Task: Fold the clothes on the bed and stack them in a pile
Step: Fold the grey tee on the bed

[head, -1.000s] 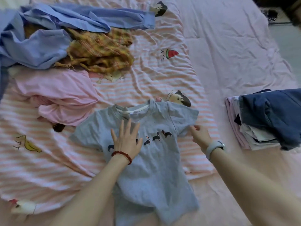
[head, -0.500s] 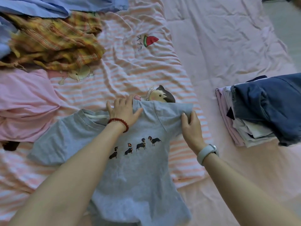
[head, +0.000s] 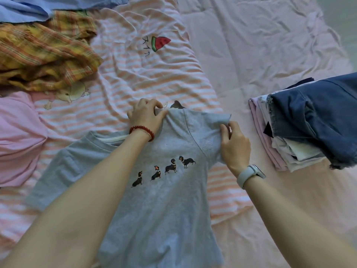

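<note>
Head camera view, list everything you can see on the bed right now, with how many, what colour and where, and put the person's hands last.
grey T-shirt: one, grey with four small dogs printed across the chest, lower centre, lying flat
striped sheet: one, pink and white with cartoon prints, under the T-shirt
pink cover: one, pale pink, right side of the bed
plaid garment: one, yellow and orange, upper left, crumpled
blue garment: light blue, top left edge, count unclear
pink garment: one, pink, left edge, crumpled
folded pile: one stack, dark blue denim on top, right
left hand: grips the T-shirt's shoulder
right hand: pinches the T-shirt's sleeve
</note>
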`<action>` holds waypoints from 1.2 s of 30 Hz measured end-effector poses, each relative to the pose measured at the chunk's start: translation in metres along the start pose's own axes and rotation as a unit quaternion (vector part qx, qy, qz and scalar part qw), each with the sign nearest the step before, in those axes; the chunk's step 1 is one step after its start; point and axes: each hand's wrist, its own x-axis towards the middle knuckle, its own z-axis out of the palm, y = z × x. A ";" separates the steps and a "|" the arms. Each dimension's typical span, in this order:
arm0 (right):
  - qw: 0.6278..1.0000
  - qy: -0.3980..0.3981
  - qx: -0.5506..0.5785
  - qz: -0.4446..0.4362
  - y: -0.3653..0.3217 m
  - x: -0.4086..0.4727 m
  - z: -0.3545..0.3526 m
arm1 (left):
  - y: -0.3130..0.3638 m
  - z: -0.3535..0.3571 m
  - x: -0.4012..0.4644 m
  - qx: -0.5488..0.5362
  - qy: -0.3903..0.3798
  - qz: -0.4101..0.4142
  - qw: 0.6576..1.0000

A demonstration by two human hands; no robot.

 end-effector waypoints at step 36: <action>0.875 -0.260 -0.195 -0.358 -0.025 -0.081 0.034 | -0.050 0.006 -0.118 -0.208 -0.052 -0.198 0.956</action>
